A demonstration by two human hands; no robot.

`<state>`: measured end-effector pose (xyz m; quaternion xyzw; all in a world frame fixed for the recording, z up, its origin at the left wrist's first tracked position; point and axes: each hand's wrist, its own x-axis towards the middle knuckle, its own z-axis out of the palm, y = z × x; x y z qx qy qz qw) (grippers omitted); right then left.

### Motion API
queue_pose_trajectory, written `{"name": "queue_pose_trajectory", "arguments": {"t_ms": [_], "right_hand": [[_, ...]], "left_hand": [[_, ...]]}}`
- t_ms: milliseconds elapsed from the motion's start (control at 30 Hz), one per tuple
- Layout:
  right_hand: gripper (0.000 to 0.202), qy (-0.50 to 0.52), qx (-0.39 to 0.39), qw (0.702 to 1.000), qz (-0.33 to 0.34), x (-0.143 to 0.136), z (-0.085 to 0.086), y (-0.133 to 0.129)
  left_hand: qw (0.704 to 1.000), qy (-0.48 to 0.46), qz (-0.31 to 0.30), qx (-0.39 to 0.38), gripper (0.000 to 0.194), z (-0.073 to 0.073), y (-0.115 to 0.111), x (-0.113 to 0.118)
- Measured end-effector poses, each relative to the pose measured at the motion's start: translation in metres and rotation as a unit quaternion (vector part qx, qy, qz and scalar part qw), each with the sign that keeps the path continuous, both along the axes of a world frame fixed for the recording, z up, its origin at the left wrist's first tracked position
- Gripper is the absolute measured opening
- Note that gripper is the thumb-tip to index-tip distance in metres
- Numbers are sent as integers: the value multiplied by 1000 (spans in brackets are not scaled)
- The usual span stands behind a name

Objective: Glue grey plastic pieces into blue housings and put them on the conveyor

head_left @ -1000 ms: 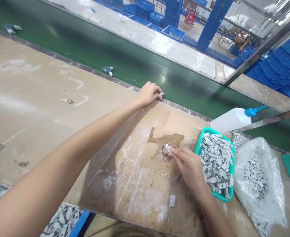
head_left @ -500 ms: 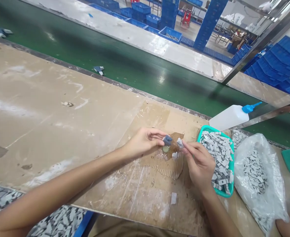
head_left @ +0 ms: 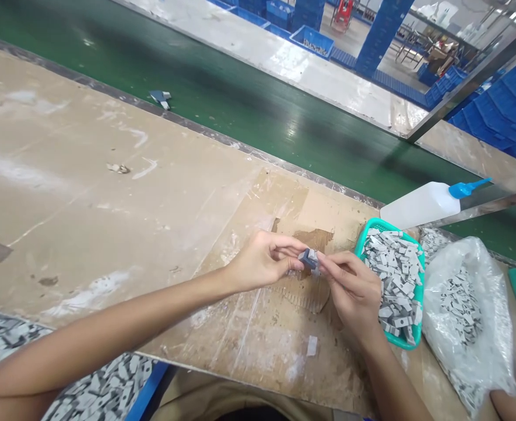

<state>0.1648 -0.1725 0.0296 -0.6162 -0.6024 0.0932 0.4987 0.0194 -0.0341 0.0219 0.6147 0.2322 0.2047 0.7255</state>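
My left hand (head_left: pixel 264 261) pinches a small dark blue-grey piece (head_left: pixel 305 258) between thumb and fingers. Against its right side, my right hand (head_left: pixel 353 287) holds a small light grey piece (head_left: pixel 313 255), and the two pieces touch. Both hands are over a worn cardboard sheet (head_left: pixel 304 299) on the bench. Just right of my right hand stands a green basket (head_left: pixel 419 292) filled with small grey pieces.
A white bottle with a blue nozzle (head_left: pixel 422 204) lies behind the basket. Right of it is a clear bag (head_left: pixel 495 316) of grey pieces. A green conveyor (head_left: pixel 240 111) runs beyond the bench. A blue bin (head_left: pixel 146 392) of pieces sits lower left.
The two pieces, apart before, are now in contact. My right hand's fingertips have come close to my left hand's. The view has shifted, and the pieces on the conveyor appear further left.
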Motion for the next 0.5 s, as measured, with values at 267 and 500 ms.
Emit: {"name": "queue_pose_trajectory", "arguments": {"t_ms": [267, 500], "right_hand": [[60, -5, -27, 999, 30, 0, -3, 4], [44, 17, -75, 995, 58, 3, -3, 10]], "left_hand": [[999, 33, 11, 21, 15, 0, -6, 0], [996, 46, -4, -71, 17, 2, 0, 1]]}}
